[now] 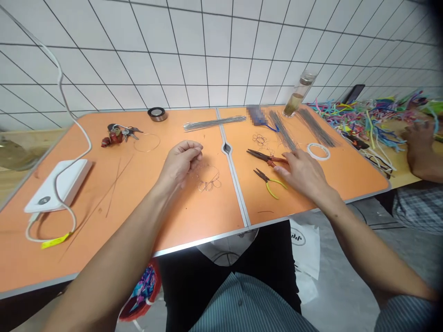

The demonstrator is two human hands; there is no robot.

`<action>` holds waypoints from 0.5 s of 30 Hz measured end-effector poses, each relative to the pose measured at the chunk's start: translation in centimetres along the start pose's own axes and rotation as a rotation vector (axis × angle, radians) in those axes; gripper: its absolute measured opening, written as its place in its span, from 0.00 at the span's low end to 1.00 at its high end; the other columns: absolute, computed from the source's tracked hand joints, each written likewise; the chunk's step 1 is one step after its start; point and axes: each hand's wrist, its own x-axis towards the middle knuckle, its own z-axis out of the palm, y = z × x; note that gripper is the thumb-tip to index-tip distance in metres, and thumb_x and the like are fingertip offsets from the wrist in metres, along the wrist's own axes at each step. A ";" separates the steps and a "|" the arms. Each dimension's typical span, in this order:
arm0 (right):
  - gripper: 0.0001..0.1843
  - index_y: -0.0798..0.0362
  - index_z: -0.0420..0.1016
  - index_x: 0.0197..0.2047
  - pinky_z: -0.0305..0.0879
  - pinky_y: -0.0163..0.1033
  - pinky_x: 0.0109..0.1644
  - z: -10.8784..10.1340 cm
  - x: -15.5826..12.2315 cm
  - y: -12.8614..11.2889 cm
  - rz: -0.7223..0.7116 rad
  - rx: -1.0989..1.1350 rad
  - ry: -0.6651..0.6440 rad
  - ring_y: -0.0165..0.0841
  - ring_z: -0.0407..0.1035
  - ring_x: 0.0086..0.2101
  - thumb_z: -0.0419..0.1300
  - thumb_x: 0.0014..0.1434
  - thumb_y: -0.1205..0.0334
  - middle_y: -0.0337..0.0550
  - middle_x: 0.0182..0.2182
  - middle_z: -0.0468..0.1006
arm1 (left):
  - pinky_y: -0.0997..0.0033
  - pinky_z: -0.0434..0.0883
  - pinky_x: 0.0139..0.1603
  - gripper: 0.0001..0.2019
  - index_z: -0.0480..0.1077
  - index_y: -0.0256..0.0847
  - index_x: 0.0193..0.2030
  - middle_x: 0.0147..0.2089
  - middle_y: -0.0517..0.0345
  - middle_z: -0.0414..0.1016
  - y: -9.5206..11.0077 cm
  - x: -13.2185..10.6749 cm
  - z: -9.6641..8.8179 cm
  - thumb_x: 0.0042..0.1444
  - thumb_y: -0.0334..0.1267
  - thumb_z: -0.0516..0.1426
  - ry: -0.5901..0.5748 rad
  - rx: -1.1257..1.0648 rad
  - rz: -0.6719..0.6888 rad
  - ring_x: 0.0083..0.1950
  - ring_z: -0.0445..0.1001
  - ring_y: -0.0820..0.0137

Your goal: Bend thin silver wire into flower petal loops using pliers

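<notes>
My left hand point(182, 163) is closed in a pinch above the orange table, left of its centre seam. From its fingers hangs a thin wire bent into loops point(208, 183). To the right, my right hand point(306, 173) rests over the handles of the red-handled pliers point(266, 157), thumb on the near side and fingers on the far side. Part of the handles is hidden beneath it. Yellow-handled pliers point(270, 182) lie just in front. Behind the red-handled pliers sits a flower-like wire shape point(259, 139). A bundle of straight wires point(282, 129) ends close to my right fingertips.
A white roll of tape point(318, 151), another wire bundle point(318, 128) and a glass bottle point(299, 94) stand or lie at right. Keys point(124, 133), a dark tape roll point(157, 114) and a white power bank point(57, 185) are at left. A co-worker's hand point(420, 143) is beside colourful stems point(374, 115).
</notes>
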 end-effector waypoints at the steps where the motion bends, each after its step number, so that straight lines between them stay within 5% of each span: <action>1: 0.25 0.57 0.82 0.59 0.70 0.53 0.51 0.2 0.7 0.3 -0.004 -0.028 -0.010 0.56 0.76 0.55 0.58 0.76 0.45 0.64 0.56 0.81 | 0.77 0.49 0.17 0.07 0.77 0.41 0.33 0.25 0.63 0.72 0.0 0.0 0.0 0.46 0.36 0.67 -0.005 0.001 0.002 0.19 0.57 0.80; 10: 0.23 0.52 0.83 0.60 0.67 0.46 0.47 2.8 3.5 2.0 -0.048 0.079 -0.141 0.49 0.78 0.52 0.61 0.72 0.46 0.59 0.54 0.83 | 0.77 0.61 0.20 0.10 0.75 0.40 0.37 0.30 0.57 0.82 -0.5 0.1 0.2 0.49 0.39 0.69 -0.042 -0.053 -0.010 0.21 0.68 0.77; 15: 0.08 0.50 0.80 0.44 0.63 0.42 0.40 2.2 4.0 1.6 -0.075 0.176 -0.196 0.43 0.79 0.43 0.63 0.68 0.55 0.53 0.46 0.86 | 0.76 0.60 0.19 0.10 0.74 0.41 0.36 0.30 0.57 0.83 -0.5 -0.1 0.3 0.49 0.38 0.68 -0.040 -0.079 -0.037 0.19 0.66 0.77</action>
